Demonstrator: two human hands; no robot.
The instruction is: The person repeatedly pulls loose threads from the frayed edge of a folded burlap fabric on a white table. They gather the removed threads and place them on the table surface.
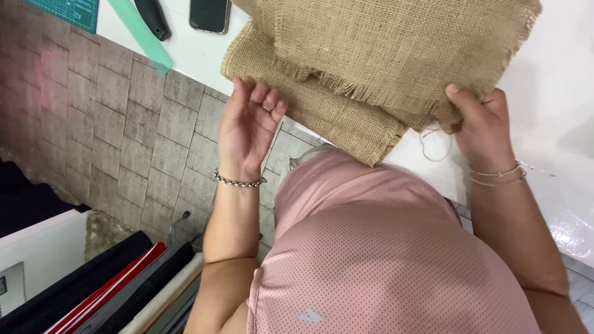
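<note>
Burlap (383,55) lies in frayed layers at the near edge of the white table (557,80), hanging a little over it toward me. My right hand (482,124) pinches the fringed lower corner of the top layer, thumb on top and fingers curled under, closed tight on the cloth. A loose thread (433,145) loops down from that corner against the table.

My left hand (250,124) is open, palm turned up toward me, fingers spread and slightly bent. The fingertips (260,93) just touch the left edge of the lower burlap layer, but they have hold of nothing. A chain bracelet (239,181) sits on that wrist; two thin bangles (498,175) sit on the right one.

Farther back on the table, left of the burlap, lie a dark phone (209,15), a black handle (152,18), a pale green ruler (141,34) slanting off the edge, and the corner of a green cutting mat (65,11). Below is a grey tiled floor (105,124). Rolls of black, red and cream fabric (124,284) lean at lower left. My pink shirt (383,253) fills the bottom of the view.
</note>
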